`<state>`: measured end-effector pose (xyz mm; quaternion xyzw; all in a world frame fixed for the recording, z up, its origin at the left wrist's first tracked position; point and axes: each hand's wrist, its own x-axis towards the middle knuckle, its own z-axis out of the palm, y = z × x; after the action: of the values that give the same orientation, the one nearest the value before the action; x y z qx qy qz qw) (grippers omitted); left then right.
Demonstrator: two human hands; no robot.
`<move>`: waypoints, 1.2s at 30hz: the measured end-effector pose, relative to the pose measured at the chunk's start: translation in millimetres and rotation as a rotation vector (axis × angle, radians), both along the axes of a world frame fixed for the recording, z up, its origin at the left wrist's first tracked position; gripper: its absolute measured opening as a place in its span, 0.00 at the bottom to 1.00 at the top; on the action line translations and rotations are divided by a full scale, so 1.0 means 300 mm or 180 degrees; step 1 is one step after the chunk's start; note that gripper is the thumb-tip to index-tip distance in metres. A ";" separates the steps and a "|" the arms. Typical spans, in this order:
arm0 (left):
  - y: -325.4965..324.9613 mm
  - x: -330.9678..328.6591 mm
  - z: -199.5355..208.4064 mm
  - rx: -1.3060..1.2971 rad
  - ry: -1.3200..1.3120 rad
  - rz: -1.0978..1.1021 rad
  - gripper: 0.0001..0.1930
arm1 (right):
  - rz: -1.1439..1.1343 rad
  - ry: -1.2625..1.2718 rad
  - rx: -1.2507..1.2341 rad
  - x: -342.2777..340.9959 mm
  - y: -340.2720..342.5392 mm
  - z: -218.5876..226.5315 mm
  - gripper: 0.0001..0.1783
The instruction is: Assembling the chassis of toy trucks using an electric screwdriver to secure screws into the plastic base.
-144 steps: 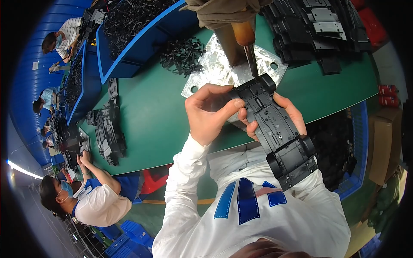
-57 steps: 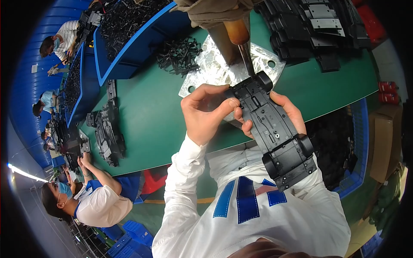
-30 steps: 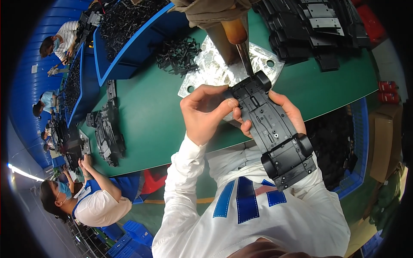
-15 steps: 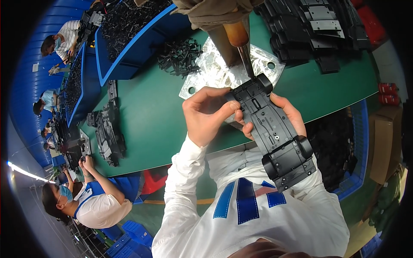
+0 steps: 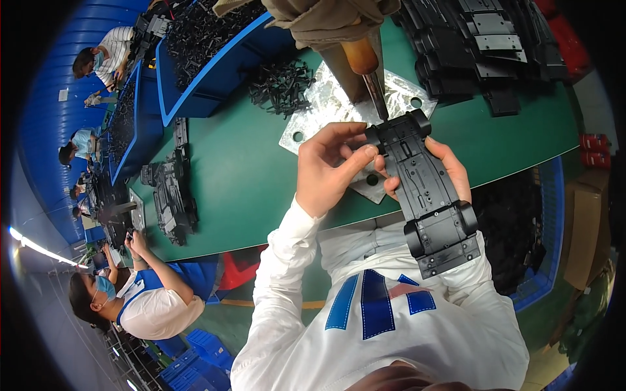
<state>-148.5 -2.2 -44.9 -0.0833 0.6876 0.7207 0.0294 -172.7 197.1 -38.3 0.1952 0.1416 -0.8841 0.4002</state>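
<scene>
A long black plastic chassis point(image 5: 424, 176) with rounded wheel arches is tilted over the table's front edge. My right hand point(image 5: 450, 166) is closed round it from beneath, thumb along its right side and fingertips showing on the left. My left hand point(image 5: 329, 163) is bent at its far left wheel arch, thumb and index finger against that corner; whether a small part is between them is hidden. Just beyond the chassis's far end, a metal-tipped tool with a wooden handle point(image 5: 360, 57) points down from a cloth-wrapped mount point(image 5: 326, 23). I cannot tell whether its tip touches the chassis.
A shiny metal plate point(image 5: 306, 124) lies on the green table point(image 5: 241, 176) under the tool. Small black parts point(image 5: 280, 88) are heaped beside a blue bin point(image 5: 215, 78). Stacked chassis point(image 5: 482, 49) stand far right. A co-worker point(image 5: 150, 300) sits at left.
The chassis and both my hands have shifted slightly right in the picture. The chassis's far end has come away from under the tool tip, towards its near side.
</scene>
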 end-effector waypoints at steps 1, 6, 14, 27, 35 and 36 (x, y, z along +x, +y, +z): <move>0.001 -0.002 0.000 0.0073 -0.0080 -0.0016 0.22 | -0.0036 0.0014 0.0283 -0.002 -0.006 0.016 0.28; 0.027 -0.016 0.023 0.0230 -0.0134 -0.0016 0.20 | -0.0101 0.0157 0.0300 -0.005 0.004 0.018 0.27; 0.049 -0.013 0.044 0.0441 -0.0065 -0.0097 0.15 | -0.0125 0.0130 0.0015 -0.003 0.031 0.026 0.30; 0.047 -0.015 0.040 0.0464 0.0025 -0.0110 0.13 | -0.0071 0.0106 0.0219 -0.006 0.026 0.049 0.27; 0.052 -0.016 0.038 0.0436 0.0083 -0.0079 0.14 | -0.0056 0.0218 0.0020 -0.006 0.041 0.027 0.31; 0.051 -0.016 0.038 0.0435 0.0080 -0.0081 0.14 | -0.0048 0.0224 0.0057 -0.006 0.040 0.028 0.31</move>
<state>-153.2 13.2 -33.6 -0.0633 0.6380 0.7666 0.0356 -174.6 209.2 -29.9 0.1685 0.1620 -0.8921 0.3866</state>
